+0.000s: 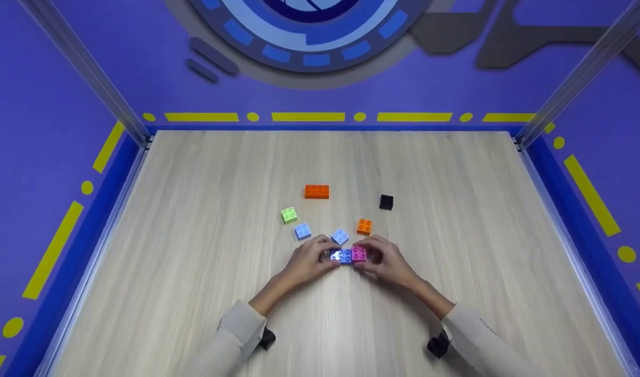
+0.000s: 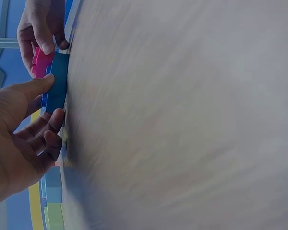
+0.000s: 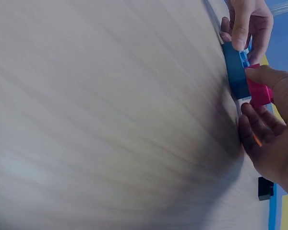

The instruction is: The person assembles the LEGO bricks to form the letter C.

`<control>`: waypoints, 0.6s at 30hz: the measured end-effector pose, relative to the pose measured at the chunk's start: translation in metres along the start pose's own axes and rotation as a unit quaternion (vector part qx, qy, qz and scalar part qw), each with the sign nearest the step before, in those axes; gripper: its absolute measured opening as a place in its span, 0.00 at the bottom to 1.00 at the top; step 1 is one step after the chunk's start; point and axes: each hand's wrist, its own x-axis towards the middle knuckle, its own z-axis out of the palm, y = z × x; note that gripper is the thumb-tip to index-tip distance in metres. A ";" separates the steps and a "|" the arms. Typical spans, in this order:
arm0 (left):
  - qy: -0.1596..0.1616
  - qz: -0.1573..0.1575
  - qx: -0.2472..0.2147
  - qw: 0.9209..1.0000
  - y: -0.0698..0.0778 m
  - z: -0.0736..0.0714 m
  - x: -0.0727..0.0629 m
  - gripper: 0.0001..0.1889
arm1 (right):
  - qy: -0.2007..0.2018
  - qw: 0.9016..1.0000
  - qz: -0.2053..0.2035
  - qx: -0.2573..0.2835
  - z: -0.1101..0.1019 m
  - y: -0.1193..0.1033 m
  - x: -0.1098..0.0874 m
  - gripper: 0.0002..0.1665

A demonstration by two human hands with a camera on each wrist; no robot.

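Note:
A long blue toy brick [image 1: 344,256] lies low over the table between both hands. My left hand [image 1: 310,259] pinches its left end between thumb and fingers. At the right end a square pink brick [image 1: 358,253] sits on top of the blue one, its studs facing up. My right hand [image 1: 386,261] grips the pink brick, thumb on the near side. In the right wrist view the pink brick [image 3: 259,86] overhangs the end of the blue brick [image 3: 236,72] slightly. Just beyond the hands lies a light blue square brick [image 1: 340,236].
Farther out on the wooden table [image 1: 220,209] lie a second light blue brick [image 1: 302,231], a light green brick [image 1: 289,215], a long orange-red brick [image 1: 317,191], a square orange brick [image 1: 364,226] and a black brick [image 1: 386,202]. Blue-purple walls [image 1: 320,99] enclose the back and sides.

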 end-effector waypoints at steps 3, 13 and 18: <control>-0.008 0.001 0.008 1.000 0.000 -0.001 0.000 0.19 | 0.004 1.000 0.005 -0.005 0.002 0.000 0.000 0.24; 0.022 0.028 -0.024 0.999 0.002 -0.018 0.012 0.15 | 0.013 1.000 0.012 0.000 0.005 0.003 -0.001 0.24; 0.047 0.050 -0.037 0.997 0.007 -0.024 0.044 0.15 | 0.023 1.000 0.012 0.007 0.006 0.003 0.001 0.23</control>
